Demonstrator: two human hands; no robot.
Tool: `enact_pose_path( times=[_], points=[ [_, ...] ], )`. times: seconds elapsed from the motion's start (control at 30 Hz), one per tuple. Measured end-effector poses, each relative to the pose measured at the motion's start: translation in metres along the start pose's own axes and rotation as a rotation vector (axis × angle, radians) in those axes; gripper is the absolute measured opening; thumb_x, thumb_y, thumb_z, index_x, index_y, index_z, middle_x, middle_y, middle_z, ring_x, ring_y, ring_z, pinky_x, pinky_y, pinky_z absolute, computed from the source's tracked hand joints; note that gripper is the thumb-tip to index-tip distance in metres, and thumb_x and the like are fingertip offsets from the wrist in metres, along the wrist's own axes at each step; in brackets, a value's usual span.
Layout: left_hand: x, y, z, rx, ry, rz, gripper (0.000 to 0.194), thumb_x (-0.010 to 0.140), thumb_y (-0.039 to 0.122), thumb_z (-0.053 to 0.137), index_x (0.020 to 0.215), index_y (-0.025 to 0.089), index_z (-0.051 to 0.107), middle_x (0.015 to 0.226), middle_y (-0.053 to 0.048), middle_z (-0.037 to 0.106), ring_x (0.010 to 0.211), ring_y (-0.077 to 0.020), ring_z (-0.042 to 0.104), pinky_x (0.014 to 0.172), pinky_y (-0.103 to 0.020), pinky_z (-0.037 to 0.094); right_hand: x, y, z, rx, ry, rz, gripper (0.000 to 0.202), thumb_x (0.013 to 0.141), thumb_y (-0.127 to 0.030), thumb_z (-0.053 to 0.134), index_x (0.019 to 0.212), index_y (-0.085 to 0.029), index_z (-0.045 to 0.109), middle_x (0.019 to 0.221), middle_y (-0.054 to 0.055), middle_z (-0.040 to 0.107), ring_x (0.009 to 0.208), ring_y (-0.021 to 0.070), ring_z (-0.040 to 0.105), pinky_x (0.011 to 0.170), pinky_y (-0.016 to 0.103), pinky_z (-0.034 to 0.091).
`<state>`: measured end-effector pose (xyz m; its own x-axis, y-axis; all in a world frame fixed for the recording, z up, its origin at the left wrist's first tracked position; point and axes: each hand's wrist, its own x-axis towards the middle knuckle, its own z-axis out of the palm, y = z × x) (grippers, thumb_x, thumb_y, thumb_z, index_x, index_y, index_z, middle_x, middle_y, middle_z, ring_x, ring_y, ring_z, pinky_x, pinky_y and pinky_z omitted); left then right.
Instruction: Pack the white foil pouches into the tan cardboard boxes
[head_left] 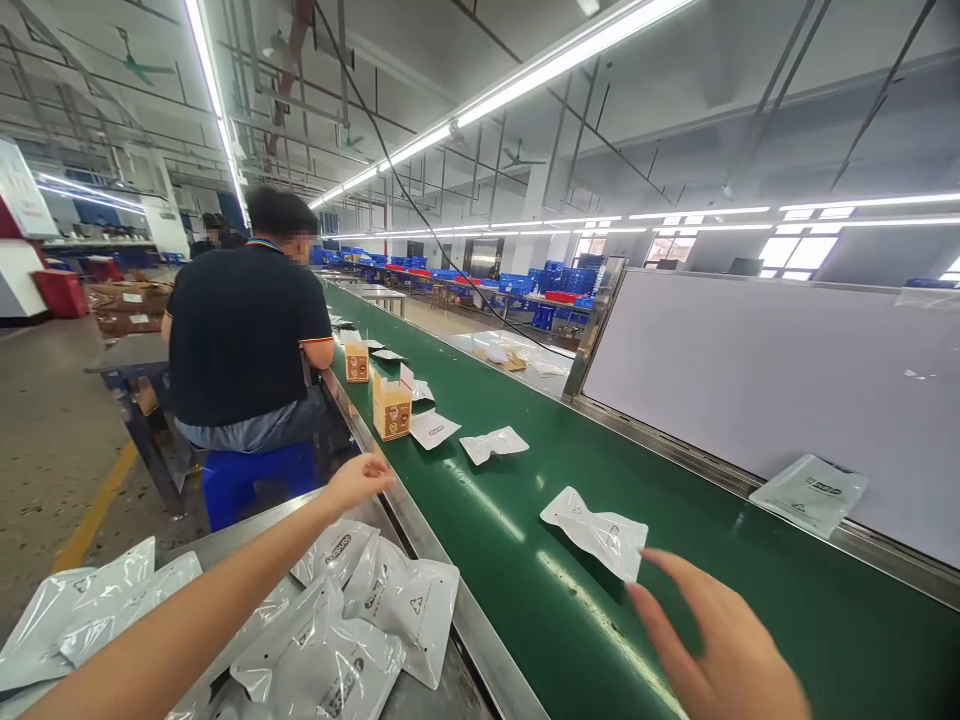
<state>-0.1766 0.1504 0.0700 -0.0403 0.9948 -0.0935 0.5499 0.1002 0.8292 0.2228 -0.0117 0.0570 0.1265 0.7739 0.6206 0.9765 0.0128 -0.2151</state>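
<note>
My right hand (712, 640) is at the lower right over the green belt, thumb and index finger apart. Its fingertips are at the near corner of a glossy white pouch (596, 530) lying on the belt; whether they touch it I cannot tell. My left hand (361, 482) reaches over the belt's metal edge with loosely bent fingers and nothing visible in them. Below my left forearm lies a pile of similar white pouches (409, 600) on a metal table. Further along the belt are another crumpled pouch (495, 444), a flatter pouch (433, 430) and an open yellow-brown box (392, 408).
A second box (356, 362) stands farther up the belt (510, 510). A co-worker (247, 310) sits at its left side on a blue stool (259, 485). A pale upright panel (750, 380) borders the right side, with a flat pouch (810, 495) leaning against its base.
</note>
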Motion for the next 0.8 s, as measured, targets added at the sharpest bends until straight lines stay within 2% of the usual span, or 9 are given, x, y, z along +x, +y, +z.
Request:
enact_pose_path(
  times=[0.1, 0.17, 0.3, 0.37, 0.43, 0.5, 0.57, 0.67, 0.8],
  points=[
    [0.042, -0.018, -0.006, -0.073, 0.303, -0.077, 0.062, 0.066, 0.039, 0.065, 0.115, 0.011, 0.041, 0.115, -0.017, 0.054, 0.107, -0.0297, 0.055, 0.083, -0.039, 0.046, 0.033, -0.02, 0.058, -0.172, -0.134, 0.303, 0.067, 0.084, -0.066, 0.028, 0.136, -0.025, 0.042, 0.134, 0.019, 0.039, 0.121, 0.0434, 0.039, 0.09, 0.058, 0.035],
    [0.064, -0.022, -0.008, -0.119, 0.41, -0.067, 0.079, 0.063, 0.038, 0.071, 0.127, 0.013, 0.03, 0.132, -0.021, 0.04, 0.123, -0.0311, 0.043, 0.096, -0.042, 0.04, 0.046, -0.02, 0.091, -0.217, -0.227, 0.497, 0.073, 0.082, -0.067, 0.031, 0.14, -0.023, 0.035, 0.135, 0.023, 0.035, 0.12, 0.0482, 0.036, 0.089, 0.06, 0.032],
    [0.098, -0.016, -0.006, -0.192, 0.467, 0.013, 0.108, 0.049, 0.033, 0.084, 0.134, 0.018, 0.02, 0.144, -0.021, 0.026, 0.135, -0.0304, 0.025, 0.108, -0.042, 0.028, 0.043, -0.011, 0.115, -0.134, -0.357, 0.493, 0.063, 0.086, -0.053, 0.032, 0.135, -0.016, 0.042, 0.113, 0.024, 0.051, 0.106, 0.0439, 0.049, 0.084, 0.056, 0.037],
    [0.113, -0.009, 0.0, -0.222, 0.451, 0.047, 0.112, 0.047, 0.031, 0.085, 0.135, 0.017, 0.017, 0.145, -0.021, 0.023, 0.136, -0.03, 0.024, 0.109, -0.041, 0.028, 0.037, -0.009, 0.111, -0.069, -0.362, 0.425, 0.054, 0.087, -0.043, 0.031, 0.132, -0.016, 0.044, 0.11, 0.02, 0.054, 0.105, 0.0376, 0.052, 0.086, 0.05, 0.04],
    [0.126, -0.002, 0.006, -0.247, 0.41, 0.07, 0.109, 0.048, 0.027, 0.085, 0.134, 0.016, 0.019, 0.14, -0.02, 0.034, 0.131, -0.0287, 0.034, 0.104, -0.039, 0.035, 0.034, -0.007, 0.104, 0.007, -0.37, 0.438, 0.054, 0.085, -0.038, 0.033, 0.132, -0.013, 0.039, 0.105, 0.017, 0.058, 0.097, 0.0317, 0.057, 0.082, 0.044, 0.044],
    [0.133, 0.005, 0.012, -0.253, 0.364, 0.088, 0.097, 0.049, 0.019, 0.083, 0.129, 0.015, 0.027, 0.126, -0.016, 0.049, 0.119, -0.0267, 0.048, 0.097, -0.037, 0.043, 0.035, -0.003, 0.093, 0.076, -0.384, 0.525, 0.059, 0.08, -0.037, 0.039, 0.13, -0.007, 0.033, 0.095, 0.016, 0.062, 0.081, 0.0279, 0.062, 0.072, 0.039, 0.049],
    [0.133, 0.012, 0.016, -0.23, 0.343, 0.105, 0.08, 0.049, 0.013, 0.08, 0.118, 0.013, 0.038, 0.112, -0.013, 0.057, 0.108, -0.0263, 0.055, 0.092, -0.039, 0.046, 0.038, -0.001, 0.075, 0.147, -0.41, 0.581, 0.058, 0.075, -0.039, 0.046, 0.123, -0.008, 0.037, 0.091, 0.013, 0.065, 0.073, 0.0249, 0.063, 0.066, 0.035, 0.05],
    [0.111, 0.026, 0.018, -0.163, 0.355, 0.179, 0.065, 0.048, 0.014, 0.078, 0.104, 0.013, 0.044, 0.108, -0.012, 0.056, 0.106, -0.0287, 0.055, 0.092, -0.044, 0.045, 0.042, -0.015, 0.036, 0.309, -0.326, 0.515, 0.043, 0.069, -0.043, 0.055, 0.106, -0.021, 0.049, 0.1, 0.007, 0.064, 0.08, 0.0221, 0.063, 0.065, 0.03, 0.05],
    [0.039, 0.051, 0.034, -0.071, 0.272, 0.427, 0.066, 0.051, 0.02, 0.074, 0.107, 0.019, 0.04, 0.112, -0.005, 0.052, 0.109, -0.0242, 0.053, 0.093, -0.037, 0.045, 0.044, -0.073, -0.017, 0.404, 0.145, 0.363, 0.03, 0.068, -0.043, 0.063, 0.087, -0.023, 0.052, 0.08, 0.004, 0.061, 0.063, 0.018, 0.058, 0.05, 0.026, 0.045]
  ],
)
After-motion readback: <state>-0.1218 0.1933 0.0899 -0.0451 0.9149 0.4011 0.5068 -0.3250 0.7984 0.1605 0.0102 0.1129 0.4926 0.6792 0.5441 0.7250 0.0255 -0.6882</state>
